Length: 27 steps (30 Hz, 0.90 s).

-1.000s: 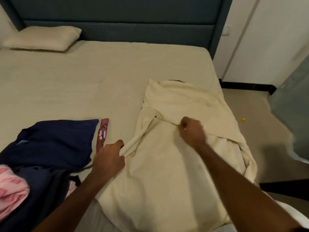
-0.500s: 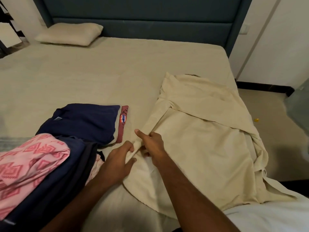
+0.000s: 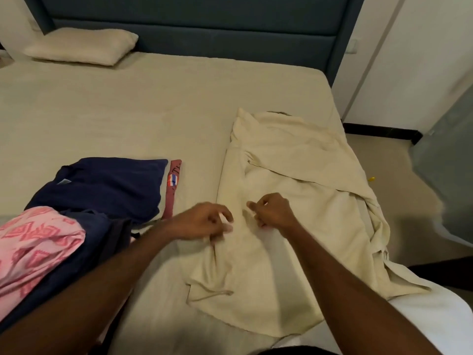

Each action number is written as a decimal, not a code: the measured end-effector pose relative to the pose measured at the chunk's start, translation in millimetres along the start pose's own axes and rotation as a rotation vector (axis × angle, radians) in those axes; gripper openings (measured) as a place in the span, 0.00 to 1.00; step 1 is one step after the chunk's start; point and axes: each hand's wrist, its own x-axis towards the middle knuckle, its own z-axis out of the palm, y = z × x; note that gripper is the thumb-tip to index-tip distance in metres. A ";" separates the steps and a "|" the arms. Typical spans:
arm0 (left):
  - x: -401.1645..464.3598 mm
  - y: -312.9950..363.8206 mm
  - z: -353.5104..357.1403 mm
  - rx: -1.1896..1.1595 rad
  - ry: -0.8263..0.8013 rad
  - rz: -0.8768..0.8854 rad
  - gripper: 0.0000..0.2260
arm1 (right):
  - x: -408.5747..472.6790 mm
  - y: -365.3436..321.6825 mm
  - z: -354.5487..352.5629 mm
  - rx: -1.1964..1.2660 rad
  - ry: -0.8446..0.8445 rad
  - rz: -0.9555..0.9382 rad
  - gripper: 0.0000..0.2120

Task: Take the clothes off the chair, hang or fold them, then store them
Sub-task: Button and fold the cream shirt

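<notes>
A cream garment (image 3: 294, 252) lies spread on the right side of the bed (image 3: 128, 111), its left side folded inward in a long strip. My left hand (image 3: 204, 221) sits at that strip's left edge with curled fingers pinching the cloth, which puckers below the hand. My right hand (image 3: 272, 213) hovers just to the right over the garment's middle, fingers curled into a fist with the thumb out; the fabric under it lies flat. A folded navy garment (image 3: 107, 185) rests to the left, beside a pink patterned cloth (image 3: 33, 247) on dark clothes.
A narrow red strip with a flag patch (image 3: 173, 185) lies between the navy garment and the cream one. A pillow (image 3: 82, 46) sits at the far left by the dark headboard (image 3: 194, 21). The bed's right edge drops to the floor (image 3: 409, 190); a white wall stands beyond.
Both hands had gripped the cream sleeve together at the left edge; now they have parted, the right hand has moved right over the garment, and the sleeve lies folded inward.
</notes>
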 end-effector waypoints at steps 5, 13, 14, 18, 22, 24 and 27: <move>110.0 -34.1 -65.7 0.413 0.201 0.021 0.20 | 77.2 11.2 -49.6 -0.630 0.256 -0.244 0.08; 212.5 -16.0 -109.7 0.665 0.037 -0.140 0.47 | 136.3 31.0 -116.6 -1.146 0.264 -0.307 0.14; 220.5 -13.3 -113.4 0.661 0.035 -0.144 0.48 | 138.9 33.1 -130.3 -1.132 0.288 -0.287 0.11; 241.9 -4.9 -115.3 0.814 -0.094 -0.156 0.53 | 141.9 48.1 -178.6 -1.138 0.333 -0.108 0.08; 252.2 -13.3 -96.5 0.889 -0.192 -0.184 0.62 | 127.7 47.6 -168.0 -0.979 0.380 -0.083 0.24; 252.2 -13.9 -94.8 0.869 -0.180 -0.186 0.62 | 97.9 32.6 -125.1 -0.639 0.425 -0.183 0.23; 252.4 -8.6 -99.6 0.814 -0.120 -0.157 0.51 | 34.4 17.9 -35.3 -0.069 0.145 -0.080 0.13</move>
